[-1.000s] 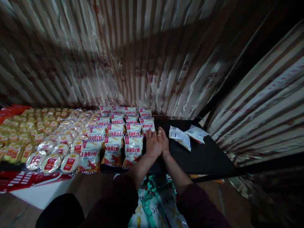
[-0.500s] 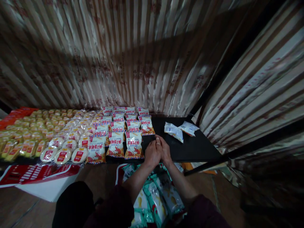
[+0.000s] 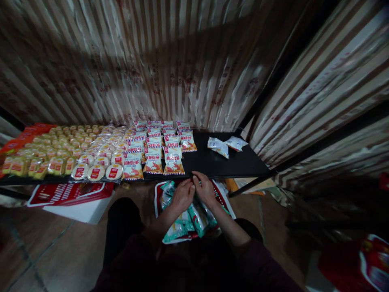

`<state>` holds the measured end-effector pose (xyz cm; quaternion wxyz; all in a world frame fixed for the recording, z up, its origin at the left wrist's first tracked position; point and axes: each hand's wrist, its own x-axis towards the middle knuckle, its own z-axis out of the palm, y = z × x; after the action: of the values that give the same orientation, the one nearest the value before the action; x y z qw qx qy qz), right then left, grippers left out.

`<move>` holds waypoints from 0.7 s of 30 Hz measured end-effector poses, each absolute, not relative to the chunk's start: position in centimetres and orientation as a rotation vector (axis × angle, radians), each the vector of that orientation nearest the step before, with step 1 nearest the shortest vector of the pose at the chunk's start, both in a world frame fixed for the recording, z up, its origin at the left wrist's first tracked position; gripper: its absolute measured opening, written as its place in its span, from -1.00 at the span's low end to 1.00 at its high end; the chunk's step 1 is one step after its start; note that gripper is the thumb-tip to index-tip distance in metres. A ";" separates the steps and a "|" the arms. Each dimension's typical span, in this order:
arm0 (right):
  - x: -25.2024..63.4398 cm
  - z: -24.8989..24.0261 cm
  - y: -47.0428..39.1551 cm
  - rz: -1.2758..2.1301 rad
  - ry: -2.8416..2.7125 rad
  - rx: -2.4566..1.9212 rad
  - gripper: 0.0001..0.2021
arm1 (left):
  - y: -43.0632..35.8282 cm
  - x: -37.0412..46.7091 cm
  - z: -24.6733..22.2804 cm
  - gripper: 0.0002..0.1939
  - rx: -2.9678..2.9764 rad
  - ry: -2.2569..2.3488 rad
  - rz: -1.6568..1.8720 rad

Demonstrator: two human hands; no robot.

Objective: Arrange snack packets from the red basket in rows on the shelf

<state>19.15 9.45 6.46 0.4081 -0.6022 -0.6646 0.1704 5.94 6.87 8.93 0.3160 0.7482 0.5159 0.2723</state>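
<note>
My left hand and my right hand are close together at the front edge of the black shelf, above a red basket with a white rim. Nothing shows in either hand. The right fingers are stretched out, thumb apart; the left fingers are loosely bent and partly hidden. Green-and-white snack packs lie in the basket beneath my hands. Left of my hands stand rows of white-and-orange snack bags, printed fronts toward me. Two whitish bags lie loose on the shelf to the right.
Clear-wrapped round white cakes and yellow wrapped cakes fill the shelf's left part. Another red basket sits below it. A striped curtain hangs behind. A black frame bar slopes at the right.
My hands have drawn back from over the shelf to its front edge and come slightly apart. The view has shifted, showing more floor. The bags on the shelf keep their arrangement.
</note>
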 end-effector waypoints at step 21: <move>24.5 0.3 4.0 0.339 -1.758 -1.773 -0.67 | 1.8 5.0 2.9 -0.42 2.050 1.613 0.126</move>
<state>24.54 3.98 0.34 0.3059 -0.6699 -0.6642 0.1282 5.00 1.77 2.90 0.2619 0.7575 0.5961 0.0464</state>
